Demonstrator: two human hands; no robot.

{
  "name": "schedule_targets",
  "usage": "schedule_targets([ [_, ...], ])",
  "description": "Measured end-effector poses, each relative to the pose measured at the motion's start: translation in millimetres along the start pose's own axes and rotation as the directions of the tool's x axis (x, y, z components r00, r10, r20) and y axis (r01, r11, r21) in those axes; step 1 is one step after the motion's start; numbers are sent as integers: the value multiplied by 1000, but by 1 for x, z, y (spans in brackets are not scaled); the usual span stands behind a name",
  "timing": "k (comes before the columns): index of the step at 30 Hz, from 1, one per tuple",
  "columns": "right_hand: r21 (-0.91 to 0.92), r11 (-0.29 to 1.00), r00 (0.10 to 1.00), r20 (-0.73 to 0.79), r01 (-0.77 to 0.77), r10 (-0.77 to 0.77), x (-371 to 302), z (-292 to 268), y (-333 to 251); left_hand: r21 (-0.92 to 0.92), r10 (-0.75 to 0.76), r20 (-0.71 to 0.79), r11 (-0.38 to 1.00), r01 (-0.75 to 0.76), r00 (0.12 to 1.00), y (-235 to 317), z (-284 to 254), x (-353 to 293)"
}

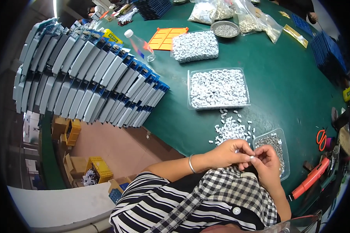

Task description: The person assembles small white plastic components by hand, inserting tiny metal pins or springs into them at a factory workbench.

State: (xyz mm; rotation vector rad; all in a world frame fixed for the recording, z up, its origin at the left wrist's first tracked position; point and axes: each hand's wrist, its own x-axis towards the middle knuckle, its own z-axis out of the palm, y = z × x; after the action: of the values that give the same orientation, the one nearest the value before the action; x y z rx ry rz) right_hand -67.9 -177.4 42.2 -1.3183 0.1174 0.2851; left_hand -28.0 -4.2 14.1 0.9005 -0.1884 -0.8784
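In front of one clear box [221,106] were two hands [226,154] and one smaller tub [286,161]; behind-left of it, one bottle [140,46]; to its right, one pair of scissors [321,140].

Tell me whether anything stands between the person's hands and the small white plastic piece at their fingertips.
Nothing visible does: the left hand and right hand meet at the small white piece. The clear plastic box of silver metal parts isn't in between.

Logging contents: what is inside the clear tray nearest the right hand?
Small metallic parts lie in the clear tray. The right hand hides some; what is behind it or beneath the top layer cannot be seen.
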Motion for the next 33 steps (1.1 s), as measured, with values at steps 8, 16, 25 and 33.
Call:
schedule_targets([
  [8, -450, 842, 936, -40, 297, -351, 4, -26, -14, 233, 138, -435, 972, -37, 890, 35, -12, -10],
  [16, -870, 326, 832, 156, 371, -532, -2, -57, -24, 286, 590, 703, 276, -918, 397, 132, 27, -60],
  [25, -916, 229, 801, 142, 329, -581, -16, -74, -25, 27, 619, 763, 261, -965, 189, 144, 64, -26],
  [33, -974, 55, 867, 168, 218, -468, -8, -69, -25, 188, 744, 631, 129, -974, 221, 119, 73, -32],
])
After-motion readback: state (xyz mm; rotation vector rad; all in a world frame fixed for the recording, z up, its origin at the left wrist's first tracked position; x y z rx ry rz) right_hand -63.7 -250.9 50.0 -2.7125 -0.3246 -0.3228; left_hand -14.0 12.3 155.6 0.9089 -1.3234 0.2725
